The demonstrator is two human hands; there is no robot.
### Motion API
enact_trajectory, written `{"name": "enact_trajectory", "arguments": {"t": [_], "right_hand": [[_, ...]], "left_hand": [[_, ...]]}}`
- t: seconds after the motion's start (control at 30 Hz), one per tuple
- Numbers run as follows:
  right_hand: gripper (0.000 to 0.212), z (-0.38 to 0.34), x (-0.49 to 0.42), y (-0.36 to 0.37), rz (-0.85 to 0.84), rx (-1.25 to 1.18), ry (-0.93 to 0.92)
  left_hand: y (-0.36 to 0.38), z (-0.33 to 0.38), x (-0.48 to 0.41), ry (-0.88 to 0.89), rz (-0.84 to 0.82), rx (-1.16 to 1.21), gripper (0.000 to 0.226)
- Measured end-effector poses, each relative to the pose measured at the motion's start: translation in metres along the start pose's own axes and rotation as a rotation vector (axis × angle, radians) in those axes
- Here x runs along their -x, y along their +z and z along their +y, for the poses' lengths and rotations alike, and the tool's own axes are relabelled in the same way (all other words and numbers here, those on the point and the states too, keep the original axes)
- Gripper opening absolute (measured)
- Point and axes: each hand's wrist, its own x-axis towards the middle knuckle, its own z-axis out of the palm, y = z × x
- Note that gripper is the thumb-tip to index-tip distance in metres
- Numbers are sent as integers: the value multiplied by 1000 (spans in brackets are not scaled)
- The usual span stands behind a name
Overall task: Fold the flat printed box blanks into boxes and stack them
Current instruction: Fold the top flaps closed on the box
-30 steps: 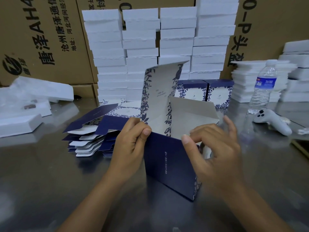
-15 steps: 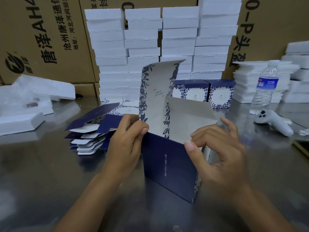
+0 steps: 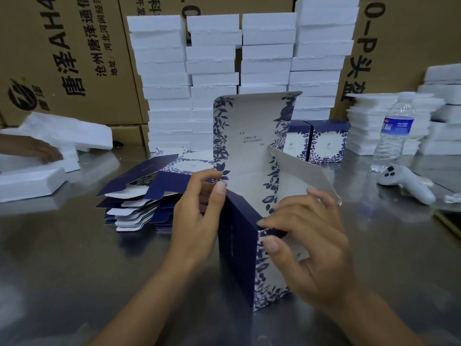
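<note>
A half-formed navy box (image 3: 239,248) with white leaf print stands on the metal table (image 3: 62,258) in front of me, its tall lid flap upright and a side flap angled out to the right. My left hand (image 3: 197,216) pinches the box's upper left corner at the base of the lid flap. My right hand (image 3: 306,243) grips the near right top edge, thumb on the printed side and fingers curled over the rim. A fanned pile of flat blanks (image 3: 139,198) lies to the left. Two finished boxes (image 3: 316,143) stand behind.
Tall stacks of white foam trays (image 3: 239,71) stand at the back against brown cartons. More foam pieces lie at the left, where another person's hand (image 3: 37,151) rests. A water bottle (image 3: 395,133) and a white controller (image 3: 406,183) sit at the right.
The box has turned so its printed right side faces me. My right hand has moved onto the near top corner, and my left thumb and fingers have shifted up onto the lid's base.
</note>
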Motion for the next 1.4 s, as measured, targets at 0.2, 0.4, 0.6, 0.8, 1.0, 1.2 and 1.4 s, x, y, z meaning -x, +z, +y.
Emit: {"name": "enact_trajectory", "arguments": {"t": [0.2,0.4,0.6,0.8,1.0,1.2,1.4], "right_hand": [[21,7,-7,-8,229,14,22],[12,27,-23,-15,491,-357,758],[13,51,-31,-7,-43,-738,1293],[19,59,-54,-3,-383,-452,1197],[28,61,-67,-4,-640,-306,1128],[42,66,-73,0,-715,-194,1020],[37,63,-64,-5,-637,-278,1067]], "left_hand": [[-1,4,-4,-230,-110,215,27],[-4,1,-7,-296,-135,277,27],[-5,2,-6,-308,-149,328,31],[-5,-5,-6,-320,-212,378,36],[-4,-7,-6,-310,-231,390,44],[-1,-7,-2,-308,-271,427,31],[0,-8,-5,-315,-242,397,31]]}}
